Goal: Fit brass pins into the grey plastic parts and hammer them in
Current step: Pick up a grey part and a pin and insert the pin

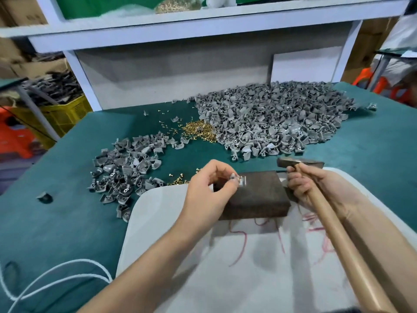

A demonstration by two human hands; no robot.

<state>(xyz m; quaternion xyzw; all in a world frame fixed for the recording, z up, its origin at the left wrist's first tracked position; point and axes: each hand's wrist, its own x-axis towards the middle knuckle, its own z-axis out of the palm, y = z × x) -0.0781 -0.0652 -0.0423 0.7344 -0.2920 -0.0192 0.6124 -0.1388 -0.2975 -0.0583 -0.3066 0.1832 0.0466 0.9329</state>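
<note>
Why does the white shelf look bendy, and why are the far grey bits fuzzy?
Head view: the wide-angle lens bows the white shelf and green table; the big grey pile at the back is soft, the left hand and hammer nearer are sharper; light is even, shadows faint.

Bright, even light; wide-angle bending, edges blurred.

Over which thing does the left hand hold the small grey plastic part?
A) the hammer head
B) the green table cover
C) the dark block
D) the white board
C: the left hand pinches the grey plastic part over the top of the dark block; the right hand holds the hammer beside it.
</note>
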